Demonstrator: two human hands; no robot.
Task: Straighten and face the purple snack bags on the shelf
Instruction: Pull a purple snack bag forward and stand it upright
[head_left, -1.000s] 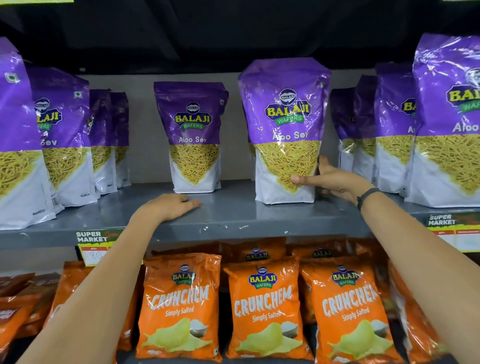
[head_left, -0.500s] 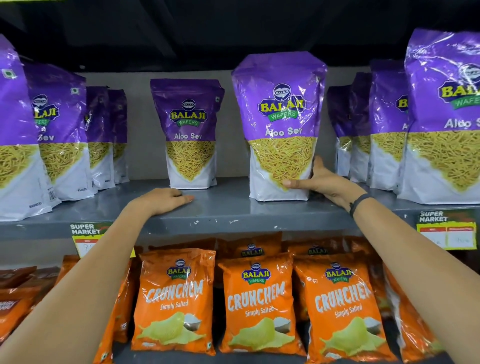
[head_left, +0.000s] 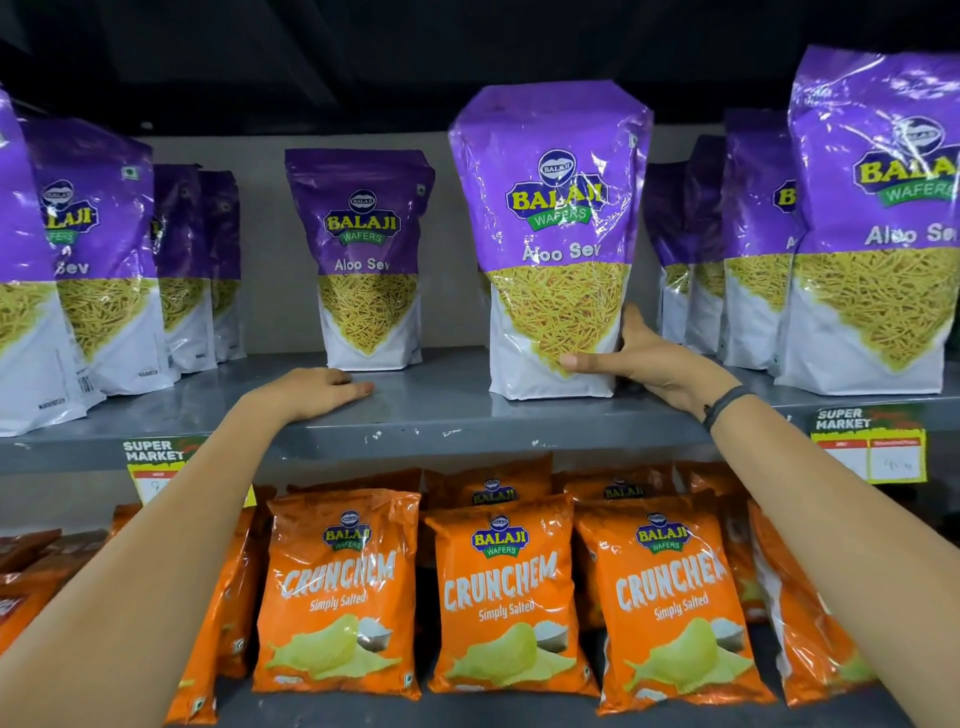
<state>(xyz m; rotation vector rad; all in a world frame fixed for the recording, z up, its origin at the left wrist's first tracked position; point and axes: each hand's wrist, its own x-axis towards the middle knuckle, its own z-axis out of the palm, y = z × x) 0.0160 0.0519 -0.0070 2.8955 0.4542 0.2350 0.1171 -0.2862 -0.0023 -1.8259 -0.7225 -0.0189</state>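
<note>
Purple Aloo Sev bags stand upright on the grey upper shelf (head_left: 415, 415). My right hand (head_left: 639, 358) grips the lower right side of the front centre purple bag (head_left: 556, 208), thumb behind and fingers across its white base. Further back, another purple bag (head_left: 363, 249) faces forward. My left hand (head_left: 311, 387) rests palm down on the shelf in front of that bag, holding nothing. A row of purple bags (head_left: 93, 249) fills the left, and a second purple row (head_left: 872, 218) the right.
Orange Crunchem chip bags (head_left: 498, 592) line the lower shelf. Yellow price tags (head_left: 872, 447) hang on the shelf's front edge at left and right. Bare shelf lies between the two centre bags. A dark board overhangs above.
My right hand has closed further around the front centre bag's lower right side, and the bag sits slightly nearer the shelf's front edge. My left hand stays flat on the shelf.
</note>
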